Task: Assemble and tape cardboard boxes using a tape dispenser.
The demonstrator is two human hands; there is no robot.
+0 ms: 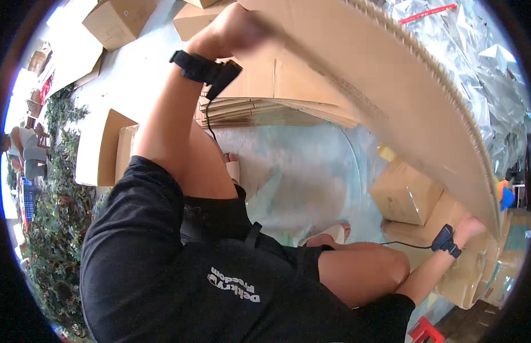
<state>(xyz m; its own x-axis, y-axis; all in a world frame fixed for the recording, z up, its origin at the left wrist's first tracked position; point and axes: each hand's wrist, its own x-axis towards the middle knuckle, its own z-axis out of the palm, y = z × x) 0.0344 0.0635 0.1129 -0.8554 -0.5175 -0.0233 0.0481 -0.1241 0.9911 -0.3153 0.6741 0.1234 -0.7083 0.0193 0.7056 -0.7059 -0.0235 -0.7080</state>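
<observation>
A large flattened cardboard box (391, 74) is held up slanting across the upper right, its corrugated edges showing. At its far left end my left hand (239, 31) is closed on it, fingers blurred by motion. My right hand (470, 228) grips its near right end, the fingertips partly hidden by the board. Both wrists wear black straps with small devices and cables. Beneath the raised board, a stack of flattened cardboard boxes (259, 108) lies on the floor.
A closed carton (399, 194) stands on the floor right of my legs, among more cardboard. Crumpled silvery sheeting (465, 40) fills the far right. Open cartons (108, 148) stand at the left, near leafy greenery (62, 228). A red plastic stool (426, 331) is at the lower right.
</observation>
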